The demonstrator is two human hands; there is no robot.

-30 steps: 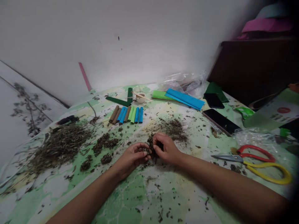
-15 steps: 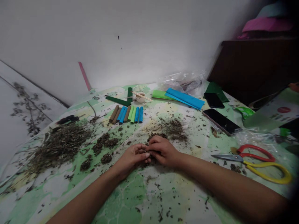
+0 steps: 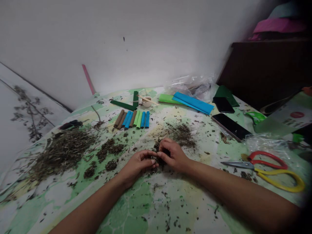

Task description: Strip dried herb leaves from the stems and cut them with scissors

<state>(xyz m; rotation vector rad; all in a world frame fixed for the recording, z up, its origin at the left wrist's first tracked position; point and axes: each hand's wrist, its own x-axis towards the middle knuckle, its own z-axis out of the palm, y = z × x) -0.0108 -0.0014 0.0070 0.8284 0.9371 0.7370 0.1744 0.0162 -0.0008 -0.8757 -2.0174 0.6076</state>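
Note:
My left hand (image 3: 138,164) and my right hand (image 3: 174,156) meet at the middle of the green and white table cover (image 3: 151,208). Both have their fingers curled round a small dark clump of dried herb (image 3: 158,156) pinched between them. A looser heap of the same crumbled herb (image 3: 181,133) lies just beyond my right hand. Small clumps of herb (image 3: 109,149) sit to the left of my left hand.
A big pile of dried stems (image 3: 60,151) lies at the left. A row of brown, blue and green rolled tubes (image 3: 133,119) sits farther back, near a small cup with sticks (image 3: 146,101). Coloured paper sheets (image 3: 192,102), two phones (image 3: 230,126), red and yellow scissors (image 3: 268,169) and plastic bags lie at the right.
My right hand dropped flat over the clump half a second ago, then lifted slightly, showing the dark herb between the fingers again. My left hand has barely moved.

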